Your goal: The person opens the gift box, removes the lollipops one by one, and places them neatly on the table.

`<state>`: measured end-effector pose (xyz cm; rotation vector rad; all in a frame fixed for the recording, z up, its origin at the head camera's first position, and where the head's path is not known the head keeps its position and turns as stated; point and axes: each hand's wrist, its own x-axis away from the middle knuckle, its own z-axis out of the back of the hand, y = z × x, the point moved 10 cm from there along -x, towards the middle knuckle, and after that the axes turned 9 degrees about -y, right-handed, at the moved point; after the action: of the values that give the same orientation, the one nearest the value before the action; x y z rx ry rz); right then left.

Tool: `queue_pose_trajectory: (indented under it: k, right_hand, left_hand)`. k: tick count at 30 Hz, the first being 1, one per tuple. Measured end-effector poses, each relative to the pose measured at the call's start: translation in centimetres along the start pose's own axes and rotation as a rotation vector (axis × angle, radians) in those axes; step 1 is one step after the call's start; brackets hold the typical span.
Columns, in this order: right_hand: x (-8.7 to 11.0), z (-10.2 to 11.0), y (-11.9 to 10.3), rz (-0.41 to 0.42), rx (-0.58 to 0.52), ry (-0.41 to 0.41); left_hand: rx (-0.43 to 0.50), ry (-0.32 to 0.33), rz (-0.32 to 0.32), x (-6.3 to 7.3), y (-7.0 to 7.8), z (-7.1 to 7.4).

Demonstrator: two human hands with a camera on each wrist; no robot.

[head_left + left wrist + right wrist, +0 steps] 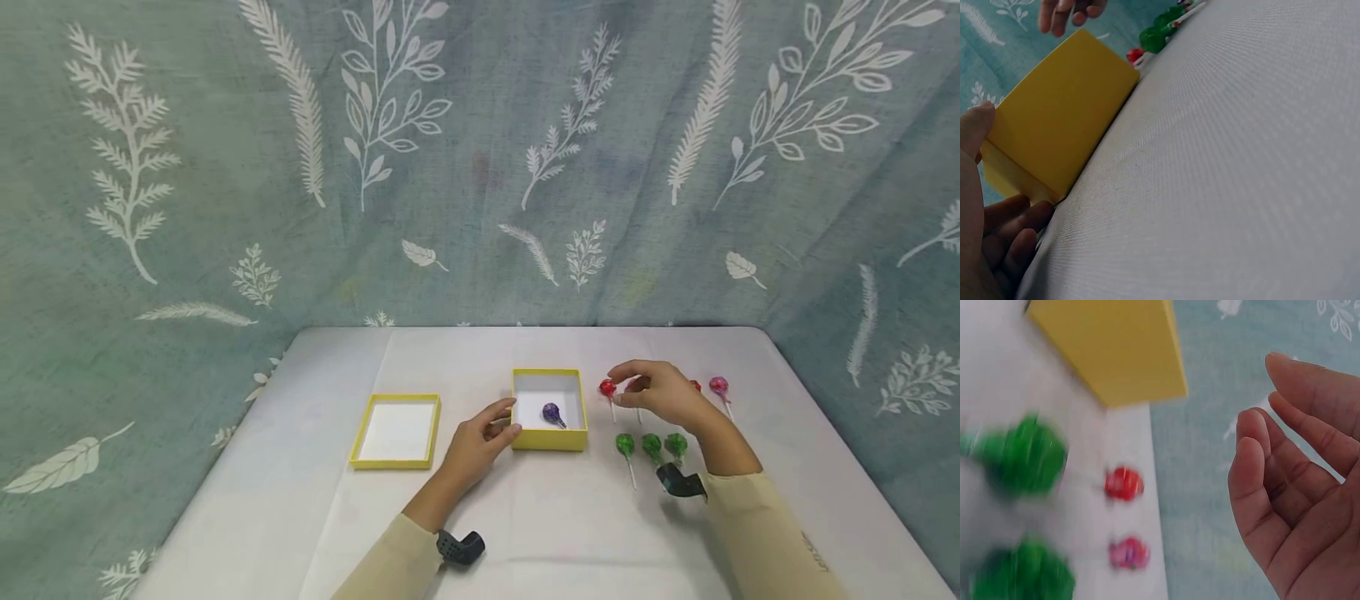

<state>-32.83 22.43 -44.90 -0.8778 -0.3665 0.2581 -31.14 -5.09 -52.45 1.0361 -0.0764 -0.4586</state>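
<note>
My left hand (pixel 478 442) holds the left side of an open yellow box (pixel 550 440) with a white inside. In the left wrist view, thumb and curled fingers lie at one end of the yellow box (pixel 1066 106). Inside it is a purple lollipop (pixel 552 412). My right hand (pixel 660 392) hovers with nothing in its fingers, bent and parted in the right wrist view. Near its fingertips are a red lollipop (pixel 607 387) and a pink lollipop (pixel 632 385) partly behind the hand.
A yellow-edged white lid (pixel 396 432) lies left of the box. Several green lollipops (pixel 625 445) lie in a row near the right forearm. Another red lollipop (pixel 695 385) and a pink one (pixel 718 386) lie farther right. A leaf-patterned cloth (pixel 480 250) hangs behind the white table (pixel 570 542).
</note>
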Motion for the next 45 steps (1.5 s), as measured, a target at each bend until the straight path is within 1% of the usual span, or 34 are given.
queue_pose_trajectory:
  k: [6,10,14,21,23,27,30,33,35,37,40,45]
  right_hand:
    - [-1.4,-1.5,-2.4,0.06,-0.052,-0.018]
    - [-2.2,-2.6,-3.7,0.101,-0.078,-0.041]
    - [-2.8,-3.7,-4.8,0.12,-0.087,-0.057]
    - [-4.1,-5.4,-5.7,0.13,-0.166,-0.114]
    - [-4.4,-5.8,-5.8,0.125,-0.168,-0.127]
    - [-5.0,-6.3,-6.0,0.124,-0.118,-0.125]
    - [-5.3,-6.7,-6.3,0.138,-0.065,-0.125]
    - [-5.6,-7.2,-6.3,0.127,-0.018,-0.131]
    - [-5.9,-7.6,-6.3,0.114,0.025,-0.14]
    - [-6.2,-8.2,-6.3,0.107,0.09,-0.148]
    - [-6.7,-9.1,-6.7,0.128,0.179,-0.17]
    - [-7.0,-10.8,-7.0,0.145,0.232,-0.218]
  left_hand:
    - [0.018,-0.016,-0.006,-0.2,0.1,-0.2]
    - [0.008,-0.018,-0.006,-0.1,0.0,-0.2]
    - [-0.002,-0.018,-0.008,0.0,-0.1,-0.1]
    - [0.007,-0.026,0.005,-0.1,-0.2,-0.1]
    - [0.014,-0.029,0.006,0.0,-0.2,-0.1]
    - [0.021,-0.029,0.013,0.0,-0.1,-0.1]
    - [0.017,-0.031,0.024,0.0,-0.2,-0.1]
    - [0.01,-0.037,0.025,0.0,-0.2,-0.2]
    - [0.011,-0.043,0.02,0.0,-0.1,-0.2]
    - [0.012,-0.045,0.015,0.0,-0.1,-0.2]
    - [0.014,-0.039,0.01,0.0,0.0,-0.1]
    - [0.009,-0.021,-0.007,0.1,0.2,0.1]
